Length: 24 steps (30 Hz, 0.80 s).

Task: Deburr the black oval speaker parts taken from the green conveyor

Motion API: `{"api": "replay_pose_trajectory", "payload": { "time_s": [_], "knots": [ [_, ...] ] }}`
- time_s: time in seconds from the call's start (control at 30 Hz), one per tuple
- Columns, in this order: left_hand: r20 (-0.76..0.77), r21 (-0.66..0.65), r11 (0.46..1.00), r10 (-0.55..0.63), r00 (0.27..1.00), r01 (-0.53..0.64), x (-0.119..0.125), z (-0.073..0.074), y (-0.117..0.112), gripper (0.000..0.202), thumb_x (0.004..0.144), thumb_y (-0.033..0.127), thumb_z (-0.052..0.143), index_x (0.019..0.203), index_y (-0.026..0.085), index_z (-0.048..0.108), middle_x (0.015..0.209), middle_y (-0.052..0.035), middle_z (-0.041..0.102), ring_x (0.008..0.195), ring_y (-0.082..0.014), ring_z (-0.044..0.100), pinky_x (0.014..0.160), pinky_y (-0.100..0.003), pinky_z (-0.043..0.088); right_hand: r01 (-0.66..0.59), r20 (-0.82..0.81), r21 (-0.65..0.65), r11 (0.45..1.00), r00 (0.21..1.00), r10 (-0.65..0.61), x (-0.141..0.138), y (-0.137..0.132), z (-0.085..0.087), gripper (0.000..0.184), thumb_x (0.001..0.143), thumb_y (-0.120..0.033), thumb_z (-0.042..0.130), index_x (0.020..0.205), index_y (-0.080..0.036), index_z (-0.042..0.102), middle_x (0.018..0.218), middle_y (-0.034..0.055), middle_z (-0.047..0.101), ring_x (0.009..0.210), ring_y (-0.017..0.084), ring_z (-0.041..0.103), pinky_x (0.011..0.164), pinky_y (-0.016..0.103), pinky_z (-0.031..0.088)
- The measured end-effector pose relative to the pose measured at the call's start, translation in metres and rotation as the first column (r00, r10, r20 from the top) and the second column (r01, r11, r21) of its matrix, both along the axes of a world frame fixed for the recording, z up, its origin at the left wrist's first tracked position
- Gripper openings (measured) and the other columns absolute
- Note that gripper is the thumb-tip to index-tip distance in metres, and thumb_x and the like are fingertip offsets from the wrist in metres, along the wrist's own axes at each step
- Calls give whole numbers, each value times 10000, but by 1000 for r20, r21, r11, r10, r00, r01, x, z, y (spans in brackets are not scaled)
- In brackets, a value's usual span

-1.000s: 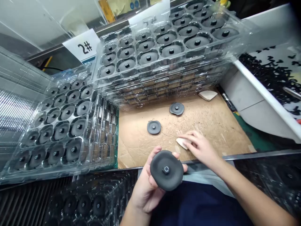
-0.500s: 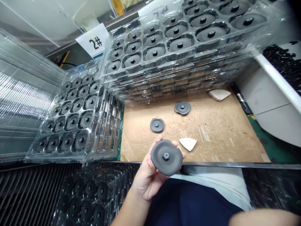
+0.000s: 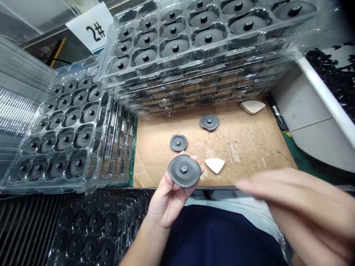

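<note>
1. The worktop [image 3: 303, 157] shows green beside a flat, scuffed cardboard sheet [image 3: 155, 168].
2. A front disc [image 3: 178, 143] and a back disc [image 3: 209, 122], both dark, lie apart on the cardboard, studs up.
3. A near wedge [image 3: 215, 165] and a far wedge [image 3: 252, 106], both pale, lie there too, well apart.

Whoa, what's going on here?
A person's left hand holds a rounded, dark grey disc with a small hub in its middle. The right hand, blurred, is off to the right, away from that disc. Two similar discs and two pale, fan-shaped pads lie on brown cardboard. Clear plastic trays stand behind.
</note>
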<state>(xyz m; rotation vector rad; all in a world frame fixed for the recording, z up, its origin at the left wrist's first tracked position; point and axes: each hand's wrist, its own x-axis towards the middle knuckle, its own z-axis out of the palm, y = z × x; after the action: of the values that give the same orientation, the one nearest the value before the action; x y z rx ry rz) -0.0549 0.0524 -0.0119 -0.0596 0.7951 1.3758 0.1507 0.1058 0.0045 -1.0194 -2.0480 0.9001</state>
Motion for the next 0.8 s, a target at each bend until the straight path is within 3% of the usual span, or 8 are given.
{"api": "replay_pose_trajectory", "payload": {
  "time_s": [0.07, 0.13, 0.23, 0.3, 0.4, 0.5, 0.7, 0.8],
  "knots": [
    [-24, -19, 999, 34, 999, -34, -1, -1, 1, 479, 727, 376, 701, 1161, 200, 601, 1191, -96, 657, 1093, -277, 612, 967, -369, 469, -5, 175, 33, 999, 985, 0, -10, 8, -12, 262, 910, -262, 463, 1113, -309, 621, 1048, 55, 653, 931, 249, 600, 798, 401, 493],
    [-38, -41, 998, 56, 998, -57, -2, -2, 0, 471, 714, 381, 712, 1133, 191, 613, 1189, -99, 659, 1098, -280, 608, 989, -381, 452, 7, 360, 66, 998, 933, -30, -22, 11, -47, 310, 898, -346, 470, 1152, -236, 610, 1108, 112, 623, 938, 299, 571, 775, 465, 488],
    [-42, -68, 994, 79, 996, -82, -4, -3, -1, 478, 709, 381, 716, 1131, 183, 613, 1203, -100, 652, 1114, -284, 598, 1015, -400, 431, 56, 407, 53, 997, 911, -73, -35, 12, -100, 372, 893, -329, 461, 1188, -142, 589, 1136, 189, 573, 933, 325, 556, 764, 502, 482],
    [-51, -75, 992, 98, 994, -102, -5, -3, -3, 498, 724, 371, 704, 1174, 191, 588, 1196, -95, 655, 1128, -281, 589, 1026, -409, 421, 101, 382, 46, 994, 918, -111, -39, 16, -115, 341, 904, -269, 415, 1151, -133, 607, 1116, 188, 558, 930, 305, 565, 779, 483, 481],
    [-85, -73, 988, 127, 988, -133, -6, -1, -5, 563, 734, 370, 694, 1250, 217, 529, 1194, -89, 654, 1147, -273, 576, 1038, -405, 410, 127, 325, 9, 992, 938, -123, -38, 26, -108, 300, 910, -269, 405, 1071, -167, 637, 1011, 133, 592, 871, 259, 590, 754, 420, 493],
    [-114, -60, 988, 138, 984, -145, -7, -1, -7, 555, 695, 389, 720, 1194, 199, 571, 1198, -95, 647, 1168, -289, 557, 1041, -414, 405, 106, 244, -51, 993, 966, -91, -40, 24, -90, 288, 913, -299, 448, 1137, -190, 592, 963, 90, 640, 782, 206, 609, 659, 334, 505],
    [-129, -32, 990, 133, 983, -138, -9, -4, -9, 448, 728, 364, 695, 1138, 203, 615, 1253, -86, 608, 1153, -275, 567, 1005, -388, 440, -82, 135, -166, 983, 985, 105, -52, 4, -75, 181, 895, -257, 499, 936, -222, 672, 849, 23, 705, 714, 156, 645, 615, 259, 519],
    [-157, 10, 993, 120, 980, -120, -6, -4, -8, 464, 721, 353, 705, 1154, 216, 609, 1203, -81, 637, 1103, -249, 600, 939, -336, 491, -36, 122, -197, 980, 991, 61, -60, 8, -46, 182, 903, -255, 495, 989, -215, 650, 888, 30, 696, 675, 143, 636, 540, 239, 501]
  ]
}}
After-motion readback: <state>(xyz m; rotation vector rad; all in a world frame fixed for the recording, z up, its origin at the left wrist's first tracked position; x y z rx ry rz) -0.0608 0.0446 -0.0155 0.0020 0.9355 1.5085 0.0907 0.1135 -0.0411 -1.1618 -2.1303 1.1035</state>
